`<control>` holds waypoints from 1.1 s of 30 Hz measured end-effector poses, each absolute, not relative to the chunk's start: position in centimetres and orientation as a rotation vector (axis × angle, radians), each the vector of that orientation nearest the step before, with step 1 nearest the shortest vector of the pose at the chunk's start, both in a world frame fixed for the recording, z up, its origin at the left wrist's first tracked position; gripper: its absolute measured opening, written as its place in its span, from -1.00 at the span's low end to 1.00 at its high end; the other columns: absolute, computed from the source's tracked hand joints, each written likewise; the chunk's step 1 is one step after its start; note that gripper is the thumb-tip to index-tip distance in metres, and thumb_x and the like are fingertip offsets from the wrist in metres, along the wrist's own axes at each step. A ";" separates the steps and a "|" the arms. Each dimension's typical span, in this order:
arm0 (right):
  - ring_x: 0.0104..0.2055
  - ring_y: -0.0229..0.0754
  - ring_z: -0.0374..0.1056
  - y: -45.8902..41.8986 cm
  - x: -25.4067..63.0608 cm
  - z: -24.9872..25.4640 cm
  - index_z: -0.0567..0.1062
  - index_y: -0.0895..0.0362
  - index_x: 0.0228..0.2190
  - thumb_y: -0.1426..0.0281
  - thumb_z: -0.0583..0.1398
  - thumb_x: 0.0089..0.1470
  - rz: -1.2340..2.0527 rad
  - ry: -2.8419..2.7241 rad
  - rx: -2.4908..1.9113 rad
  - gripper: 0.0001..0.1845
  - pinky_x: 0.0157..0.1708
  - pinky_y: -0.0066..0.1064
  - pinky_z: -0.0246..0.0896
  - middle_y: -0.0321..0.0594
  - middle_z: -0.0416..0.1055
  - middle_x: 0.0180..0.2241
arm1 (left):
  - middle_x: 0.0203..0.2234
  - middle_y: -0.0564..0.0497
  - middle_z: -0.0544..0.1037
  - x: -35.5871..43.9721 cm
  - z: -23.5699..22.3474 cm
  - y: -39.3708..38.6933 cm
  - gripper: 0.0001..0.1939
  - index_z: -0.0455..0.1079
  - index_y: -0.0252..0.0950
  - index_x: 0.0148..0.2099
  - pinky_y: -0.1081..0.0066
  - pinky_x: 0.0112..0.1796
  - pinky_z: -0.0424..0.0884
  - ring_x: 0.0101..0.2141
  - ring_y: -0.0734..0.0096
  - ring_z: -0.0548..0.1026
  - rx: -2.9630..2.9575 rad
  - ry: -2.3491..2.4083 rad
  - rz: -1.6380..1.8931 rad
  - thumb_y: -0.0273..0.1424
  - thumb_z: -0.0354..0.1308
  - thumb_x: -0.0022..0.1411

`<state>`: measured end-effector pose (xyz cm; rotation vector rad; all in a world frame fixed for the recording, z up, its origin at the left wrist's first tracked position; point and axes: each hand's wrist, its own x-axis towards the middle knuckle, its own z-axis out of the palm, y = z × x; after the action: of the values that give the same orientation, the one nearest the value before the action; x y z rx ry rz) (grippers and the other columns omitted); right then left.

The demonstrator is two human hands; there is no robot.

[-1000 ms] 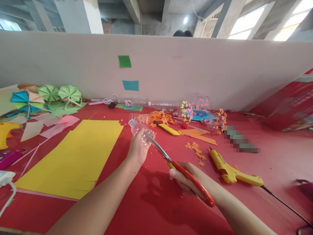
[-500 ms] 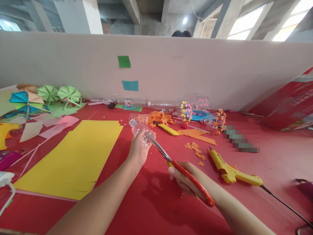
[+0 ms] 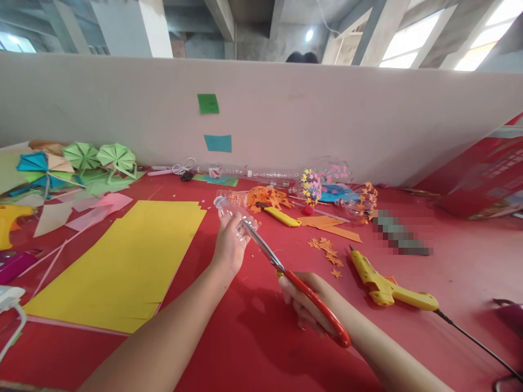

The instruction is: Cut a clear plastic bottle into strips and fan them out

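My left hand (image 3: pixel 229 242) is closed around a clear plastic bottle piece (image 3: pixel 227 209), whose neck with a blue ring points away to the upper left. In my right hand (image 3: pixel 308 299) are red-handled scissors (image 3: pixel 316 302), their metal blades reaching up to the bottle's cut edge near my left fingers. How far the blades are parted is hard to make out. Beyond the bottle lie orange paper scraps (image 3: pixel 267 196) and a yellow utility knife (image 3: pixel 281 215).
Yellow paper sheets (image 3: pixel 118 261) lie at left, with folded paper umbrellas (image 3: pixel 116 157) behind. Orange paper stars (image 3: pixel 327 251) and a yellow glue gun (image 3: pixel 388 286) with its cord are at right. Star-covered bottle pieces (image 3: pixel 359 202) sit near the white partition (image 3: pixel 278 120).
The scissors and my right hand have shifted slightly to the left, their handles a little lower. The bottle piece has moved slightly left and up in my left hand.
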<state>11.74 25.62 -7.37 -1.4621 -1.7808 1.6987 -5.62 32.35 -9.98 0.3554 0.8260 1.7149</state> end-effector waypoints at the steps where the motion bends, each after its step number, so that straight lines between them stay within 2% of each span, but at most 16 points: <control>1: -0.78 -0.40 0.03 25.6 11.9 -7.5 0.19 0.08 -0.56 -0.15 0.06 0.03 1.706 -1.794 -1.417 -0.45 -0.61 -0.48 0.16 -0.55 0.02 -0.83 | -0.33 0.00 0.47 -5.6 -9.9 32.3 -0.71 0.29 -0.21 -0.13 0.25 -0.10 0.38 -0.30 0.39 0.51 0.389 0.821 1.718 -0.40 0.24 0.07; 4: -0.72 -0.38 0.10 25.6 12.3 -7.7 0.23 0.10 -0.51 -0.21 0.04 0.00 1.692 -1.816 -1.366 -0.41 -0.52 -0.46 0.22 -0.53 0.08 -0.80 | -0.30 -0.01 0.47 -5.2 -9.8 31.8 -0.65 0.29 -0.18 -0.08 0.21 -0.09 0.35 -0.25 0.34 0.50 0.456 0.815 1.701 -0.40 0.24 0.05; 7: -0.73 -0.39 0.09 25.5 12.1 -7.6 0.25 0.10 -0.51 -0.20 0.05 -0.01 1.681 -1.772 -1.400 -0.41 -0.51 -0.46 0.25 -0.53 0.08 -0.80 | -0.27 -0.03 0.46 -5.0 -9.7 31.5 -0.66 0.30 -0.17 -0.09 0.20 -0.08 0.34 -0.22 0.33 0.48 0.464 0.830 1.682 -0.40 0.22 0.05; 13: -0.81 -0.41 -0.01 25.3 11.4 -7.6 0.16 0.08 -0.60 -0.10 0.08 0.04 1.648 -1.715 -1.482 -0.47 -0.69 -0.51 0.14 -0.56 -0.01 -0.84 | -0.28 -0.02 0.46 -5.0 -9.9 31.6 -0.69 0.29 -0.18 -0.12 0.22 -0.11 0.36 -0.25 0.36 0.48 0.483 0.833 1.681 -0.41 0.21 0.05; 19: -0.83 -0.42 0.00 25.3 11.3 -7.7 0.17 0.08 -0.61 -0.03 0.07 0.08 1.610 -1.710 -1.559 -0.51 -0.75 -0.54 0.05 -0.53 0.04 -0.84 | -0.26 -0.03 0.47 -5.0 -10.3 31.9 -0.63 0.30 -0.17 -0.08 0.22 -0.11 0.37 -0.24 0.35 0.48 0.457 0.822 1.682 -0.40 0.24 0.02; 21: -0.84 -0.41 -0.01 25.3 11.4 -7.8 0.18 0.08 -0.61 -0.06 0.07 0.07 1.653 -1.683 -1.528 -0.49 -0.73 -0.53 0.08 -0.54 0.03 -0.86 | -0.25 -0.04 0.47 -5.0 -10.2 31.9 -0.64 0.30 -0.17 -0.08 0.22 -0.11 0.37 -0.23 0.35 0.48 0.456 0.832 1.687 -0.39 0.24 0.03; 25: -0.81 -0.42 0.00 25.4 11.6 -7.7 0.24 0.09 -0.56 -0.14 0.08 0.00 1.682 -1.664 -1.423 -0.46 -0.56 -0.46 0.25 -0.57 0.03 -0.87 | -0.26 -0.03 0.48 -4.7 -9.9 31.5 -0.61 0.29 -0.17 -0.05 0.19 -0.10 0.36 -0.24 0.32 0.49 0.510 0.818 1.670 -0.40 0.23 0.03; 33: -0.79 -0.42 0.02 25.0 11.3 -7.3 0.24 0.10 -0.57 -0.08 0.06 0.05 1.607 -1.628 -1.485 -0.49 -0.58 -0.48 0.20 -0.55 0.03 -0.86 | -0.33 0.01 0.48 -4.2 -9.6 31.1 -0.47 0.25 -0.14 0.03 0.14 -0.06 0.33 -0.23 0.29 0.49 0.528 0.781 1.635 -0.45 0.25 -0.01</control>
<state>11.29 25.05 -7.30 -1.4847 -1.6280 1.6074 -4.24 31.06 -9.59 0.5285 0.7812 1.6351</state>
